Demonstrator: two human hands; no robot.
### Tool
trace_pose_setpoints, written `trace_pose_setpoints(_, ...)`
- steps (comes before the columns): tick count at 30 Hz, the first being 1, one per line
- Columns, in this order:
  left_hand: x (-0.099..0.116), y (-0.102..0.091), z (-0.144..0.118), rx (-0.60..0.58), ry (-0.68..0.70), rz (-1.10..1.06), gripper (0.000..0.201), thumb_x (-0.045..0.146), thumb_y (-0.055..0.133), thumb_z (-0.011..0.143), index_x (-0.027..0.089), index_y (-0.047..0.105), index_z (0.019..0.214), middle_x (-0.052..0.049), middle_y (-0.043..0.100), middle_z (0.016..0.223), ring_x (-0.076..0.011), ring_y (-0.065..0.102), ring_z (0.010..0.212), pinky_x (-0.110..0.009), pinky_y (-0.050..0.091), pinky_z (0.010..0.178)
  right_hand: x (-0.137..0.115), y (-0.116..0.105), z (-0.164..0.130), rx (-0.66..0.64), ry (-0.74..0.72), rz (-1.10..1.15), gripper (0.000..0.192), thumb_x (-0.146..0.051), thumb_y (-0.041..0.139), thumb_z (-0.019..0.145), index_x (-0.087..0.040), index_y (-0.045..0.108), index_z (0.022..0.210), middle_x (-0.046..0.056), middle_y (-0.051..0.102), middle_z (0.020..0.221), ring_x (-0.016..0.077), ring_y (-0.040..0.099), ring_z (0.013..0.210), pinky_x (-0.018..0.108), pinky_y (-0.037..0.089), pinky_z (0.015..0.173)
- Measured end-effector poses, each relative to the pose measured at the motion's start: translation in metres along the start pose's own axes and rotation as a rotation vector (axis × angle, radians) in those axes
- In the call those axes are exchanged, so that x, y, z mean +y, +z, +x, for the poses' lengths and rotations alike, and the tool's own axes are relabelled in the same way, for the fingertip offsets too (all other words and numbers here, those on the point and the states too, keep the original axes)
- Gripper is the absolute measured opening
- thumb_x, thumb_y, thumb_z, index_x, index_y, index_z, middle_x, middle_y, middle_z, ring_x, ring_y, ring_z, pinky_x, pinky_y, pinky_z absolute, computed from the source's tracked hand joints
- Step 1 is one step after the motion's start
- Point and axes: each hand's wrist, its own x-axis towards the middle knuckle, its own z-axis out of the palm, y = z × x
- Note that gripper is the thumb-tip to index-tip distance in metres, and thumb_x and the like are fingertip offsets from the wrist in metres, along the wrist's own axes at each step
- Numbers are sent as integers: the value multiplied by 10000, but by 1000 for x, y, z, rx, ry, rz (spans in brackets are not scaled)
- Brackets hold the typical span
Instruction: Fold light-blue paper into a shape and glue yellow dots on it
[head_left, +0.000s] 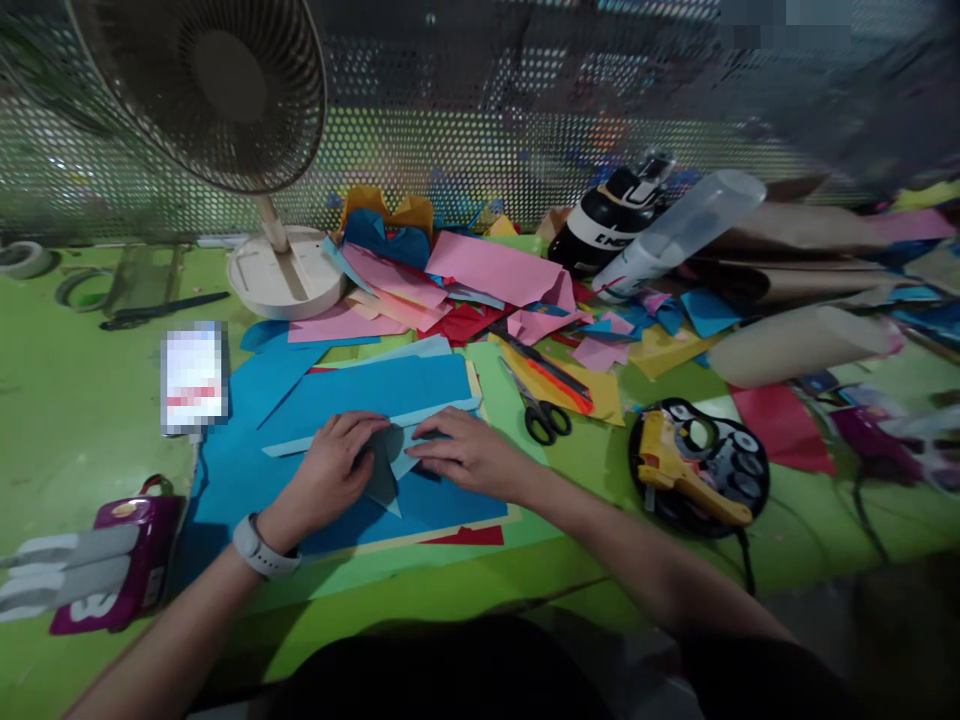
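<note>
Blue folded paper [386,470] | left hand [330,480], right hand [469,455] palms down | fingers flat, pressing it

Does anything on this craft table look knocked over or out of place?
Yes. A clear bottle and a black bottle lie tipped on their sides among loose paper scraps at the back. The scissors lie open. Both hands, left hand and right hand, press a small folded paper.

The black bottle [609,222] reads "EN"; rest hidden.
</note>
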Motion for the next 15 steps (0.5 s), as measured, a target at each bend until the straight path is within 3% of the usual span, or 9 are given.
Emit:
trace_pose_setpoints(6, 2, 1, 0, 17, -3, 0, 369, 60, 470, 856, 187, 556, 1191, -97, 611, 1235, -240, 543, 1164, -453, 469, 981, -9, 12, 3, 139, 219, 153, 237, -357, 557, 946, -190, 682, 834, 48, 653, 875, 179, 585, 871, 327, 457, 790)
trace_pose_setpoints(15, 0, 5, -2, 109, -15, 0, 251, 91, 525, 865, 165, 572, 1100, -114, 610, 1176, -253, 557, 1128, -446, 497, 947, -19, 19, 9, 160, 425, 132, 233, -348, 537, 953, -211, 631, 789, 47, 630, 920, 198, 558, 924, 364, 412, 840)
